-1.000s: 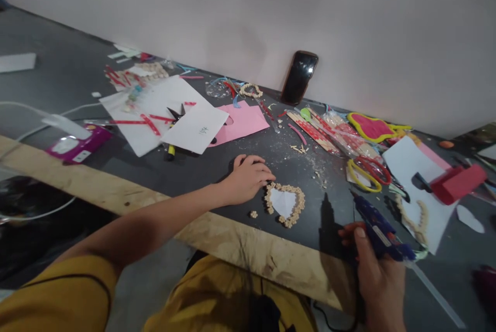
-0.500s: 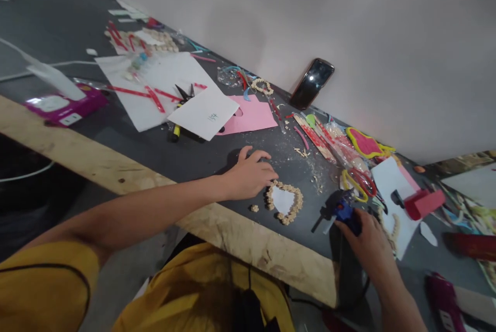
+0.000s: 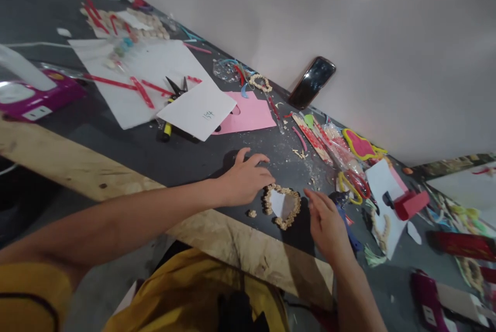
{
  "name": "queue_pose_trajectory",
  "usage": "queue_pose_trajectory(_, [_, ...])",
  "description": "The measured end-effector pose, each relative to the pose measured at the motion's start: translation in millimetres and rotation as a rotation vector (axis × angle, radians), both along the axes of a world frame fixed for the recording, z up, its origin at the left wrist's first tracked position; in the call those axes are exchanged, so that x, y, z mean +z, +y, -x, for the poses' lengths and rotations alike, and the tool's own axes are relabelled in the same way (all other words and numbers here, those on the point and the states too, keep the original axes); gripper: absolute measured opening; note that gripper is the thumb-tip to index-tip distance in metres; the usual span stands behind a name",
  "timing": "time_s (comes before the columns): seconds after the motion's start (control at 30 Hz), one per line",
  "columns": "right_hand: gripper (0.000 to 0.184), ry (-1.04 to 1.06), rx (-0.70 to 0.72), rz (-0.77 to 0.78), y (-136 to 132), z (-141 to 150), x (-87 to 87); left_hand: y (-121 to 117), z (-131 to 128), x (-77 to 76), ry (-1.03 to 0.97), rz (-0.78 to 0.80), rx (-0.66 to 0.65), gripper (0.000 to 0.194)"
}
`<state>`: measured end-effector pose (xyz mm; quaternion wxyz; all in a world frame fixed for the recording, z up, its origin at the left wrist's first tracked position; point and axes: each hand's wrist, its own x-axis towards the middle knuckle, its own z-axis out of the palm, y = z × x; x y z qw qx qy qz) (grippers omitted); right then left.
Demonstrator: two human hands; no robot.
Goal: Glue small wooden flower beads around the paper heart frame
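A heart-shaped white paper piece (image 3: 277, 204) lies on the dark table, bordered by small tan bead-like pieces (image 3: 295, 209). At its upper left edge, my left hand (image 3: 246, 179) rests with fingers spread, the lower fingertips touching or very close to the border. A loose tan cluster (image 3: 252, 213) sits just left of the heart. To the right, my right hand (image 3: 325, 223) hovers with fingers stretched toward the heart, nothing visible in them. Beside it the blue glue gun (image 3: 352, 234) lies on the table, partly hidden behind that hand.
Pliers (image 3: 176, 94), a white card (image 3: 201, 114) and pink paper (image 3: 251, 112) lie beyond my left hand. A phone (image 3: 312, 83) leans on the wall. Yellow-handled scissors (image 3: 349, 187) and a red roll (image 3: 411, 204) are at right. A wooden strip (image 3: 248, 252) edges the table.
My right hand has laid the glue gun down at the right, let go of it and moved left toward the heart. My left hand has stayed by the heart's edge.
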<state>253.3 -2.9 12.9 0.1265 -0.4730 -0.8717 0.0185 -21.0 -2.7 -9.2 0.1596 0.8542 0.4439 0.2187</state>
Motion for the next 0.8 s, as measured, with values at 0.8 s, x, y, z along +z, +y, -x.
queue_pose_trajectory(0.8, [0.028, 0.098, -0.030, 0.010, 2.7, 51.1, -8.7, -2.0, -5.5, -10.5, 0.014, -0.078, 0.092, 0.017])
